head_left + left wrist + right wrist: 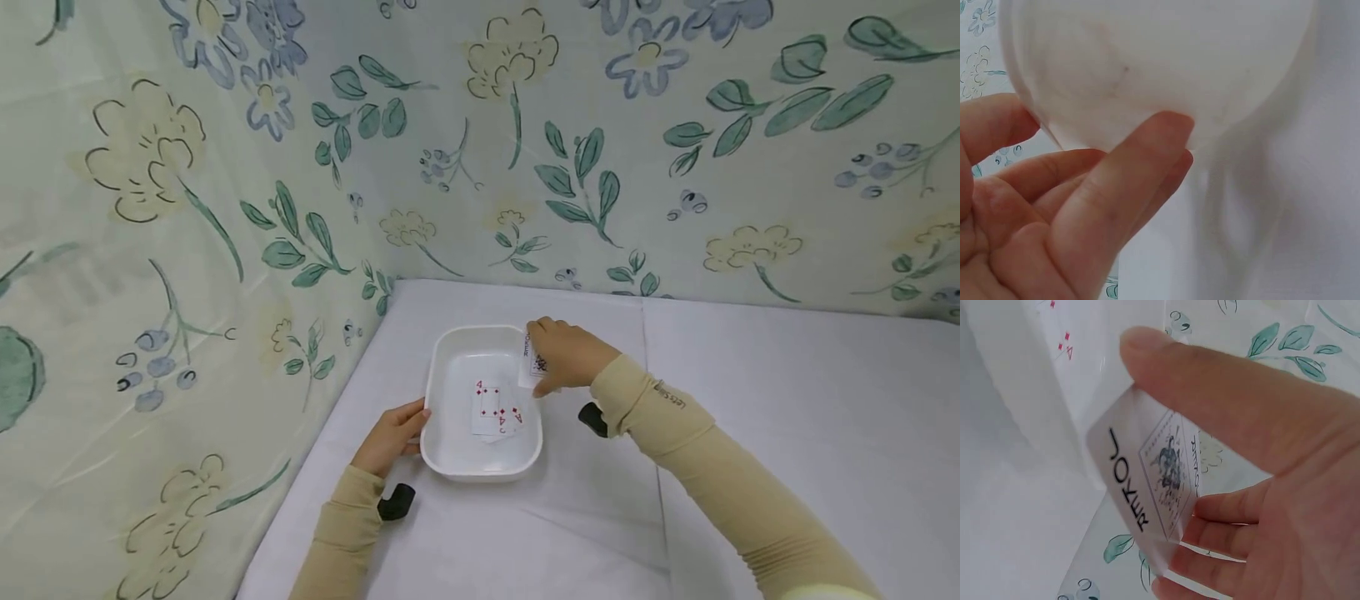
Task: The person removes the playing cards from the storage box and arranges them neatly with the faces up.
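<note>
A white rectangular tray (480, 477) with rounded corners sits on the white cloth. In it lie several playing cards (489, 404), a four of diamonds on top and an ace of diamonds partly beneath. My left hand (390, 435) grips the tray's left side, with the thumb (1147, 147) over the rim and fingers behind and below. At the tray's right edge, my right hand (573, 354) holds a joker card (1147, 481) between thumb and fingers. The joker tilts steeply close beside the tray wall, its printed face showing in the right wrist view.
White cloth (787, 400) covers the table around the tray. A floral curtain (465, 225) hangs behind the table and along its left side. Black wrist devices (397, 502) show beside both sleeves.
</note>
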`<state>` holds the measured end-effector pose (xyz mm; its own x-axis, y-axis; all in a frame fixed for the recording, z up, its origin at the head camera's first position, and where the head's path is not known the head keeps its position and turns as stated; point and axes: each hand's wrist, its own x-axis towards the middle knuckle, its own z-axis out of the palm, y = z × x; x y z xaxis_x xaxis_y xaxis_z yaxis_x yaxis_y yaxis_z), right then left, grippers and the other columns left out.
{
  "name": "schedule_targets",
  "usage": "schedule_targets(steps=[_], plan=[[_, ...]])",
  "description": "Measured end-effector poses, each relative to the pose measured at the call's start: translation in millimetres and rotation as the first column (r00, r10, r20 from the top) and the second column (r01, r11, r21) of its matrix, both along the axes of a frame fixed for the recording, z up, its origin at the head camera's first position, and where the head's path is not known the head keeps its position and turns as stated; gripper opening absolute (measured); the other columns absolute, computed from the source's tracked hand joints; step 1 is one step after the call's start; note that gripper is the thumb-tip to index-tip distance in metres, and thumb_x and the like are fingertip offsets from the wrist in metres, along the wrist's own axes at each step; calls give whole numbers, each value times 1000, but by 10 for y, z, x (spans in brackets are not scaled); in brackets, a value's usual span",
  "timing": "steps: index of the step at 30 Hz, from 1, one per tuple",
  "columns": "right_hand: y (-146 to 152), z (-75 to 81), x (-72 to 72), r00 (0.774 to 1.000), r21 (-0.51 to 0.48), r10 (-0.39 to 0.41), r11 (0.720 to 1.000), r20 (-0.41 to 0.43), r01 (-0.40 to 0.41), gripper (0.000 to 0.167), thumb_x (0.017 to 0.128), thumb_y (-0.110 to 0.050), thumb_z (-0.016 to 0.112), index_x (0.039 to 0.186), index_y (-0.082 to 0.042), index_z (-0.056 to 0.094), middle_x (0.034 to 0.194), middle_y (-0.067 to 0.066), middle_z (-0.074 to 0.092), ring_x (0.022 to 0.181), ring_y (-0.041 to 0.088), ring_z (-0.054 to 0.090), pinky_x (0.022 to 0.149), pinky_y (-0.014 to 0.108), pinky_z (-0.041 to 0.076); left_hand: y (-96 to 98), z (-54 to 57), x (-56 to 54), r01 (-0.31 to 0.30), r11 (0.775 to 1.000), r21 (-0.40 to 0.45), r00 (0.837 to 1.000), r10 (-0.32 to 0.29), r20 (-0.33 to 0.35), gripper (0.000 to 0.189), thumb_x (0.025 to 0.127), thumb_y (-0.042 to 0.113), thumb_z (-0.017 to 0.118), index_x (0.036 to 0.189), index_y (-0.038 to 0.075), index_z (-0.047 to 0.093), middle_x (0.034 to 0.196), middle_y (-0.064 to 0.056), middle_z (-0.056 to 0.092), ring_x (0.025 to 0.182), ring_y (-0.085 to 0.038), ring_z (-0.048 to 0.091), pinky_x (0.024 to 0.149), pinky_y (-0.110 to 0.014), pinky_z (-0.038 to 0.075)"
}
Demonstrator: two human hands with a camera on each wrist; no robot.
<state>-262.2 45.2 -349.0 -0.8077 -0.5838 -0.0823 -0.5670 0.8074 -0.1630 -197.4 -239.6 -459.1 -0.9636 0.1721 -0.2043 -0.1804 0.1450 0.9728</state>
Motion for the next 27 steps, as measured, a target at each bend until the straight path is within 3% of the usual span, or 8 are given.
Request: schedule_targets(steps=[5,10,19,27], plan=[[242,-71,25,999,-33,-38,999,32,39,96,59,-35,84,130,9,36,124,22,44,98,30,50,88,41,42,-10,3,6,-7,1000,-2,1000,7,-5,44,94,16,49,133,-2,40,115,-26,54,90,-32,61,69,-39,52],[371,-313,40,994,-25,-57,998,89,60,96,60,-34,84,131,9,35,126,23,43,103,32,49,91,43,40,-22,-14,-1,6,1000,5,1000,-6,-6,45,94,17,50,133,-2,40,116,-26,53,90,-32,61,69,-39,52],[374,-724,71,975,-4,-85,996,205,88,100,58,-38,83,134,5,33,130,20,40,114,34,42,96,44,35,-47,-7,2,25,999,27,1000,-25,-8,48,93,20,51,135,-1,38,118,-26,52,90,-33,61,70,-39,52],[351,-877,128,957,20,-124,992,263,123,101,59,-39,83,135,2,32,133,18,37,119,34,37,98,45,33,-55,-21,-10,39,999,29,999,-38,-20,47,94,20,50,135,-1,38,119,-26,52,90,-33,61,70,-39,52]])
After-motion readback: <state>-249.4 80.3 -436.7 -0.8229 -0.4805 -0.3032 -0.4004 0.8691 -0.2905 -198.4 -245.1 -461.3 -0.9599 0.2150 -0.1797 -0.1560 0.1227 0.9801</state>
